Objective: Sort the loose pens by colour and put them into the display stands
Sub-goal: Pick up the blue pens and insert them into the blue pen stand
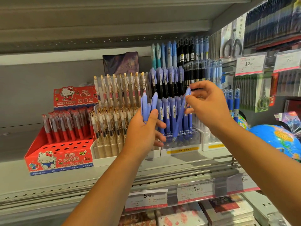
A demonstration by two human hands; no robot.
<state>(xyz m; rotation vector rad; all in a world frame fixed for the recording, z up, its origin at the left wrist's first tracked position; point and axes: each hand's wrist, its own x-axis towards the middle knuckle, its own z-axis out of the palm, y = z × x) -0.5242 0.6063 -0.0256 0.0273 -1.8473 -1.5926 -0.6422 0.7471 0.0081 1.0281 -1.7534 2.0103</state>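
My left hand (144, 128) grips a small bunch of periwinkle-blue pens (149, 106), caps up, in front of the shelf. My right hand (207, 102) pinches the top of one more periwinkle pen (180, 116). That pen leans down to the left, and its tip sits in a hole at the front of the clear tiered display stand (182, 141). The stand holds rows of blue pens below and purple, black and light-blue pens above.
A clear stand of gold-clip pens (117, 101) stands to the left, then a red Hello Kitty box (60, 154) of red pens. A globe (276, 139) sits at the right. Price tags (195, 192) line the shelf edge; packaged scissors (232, 43) hang at upper right.
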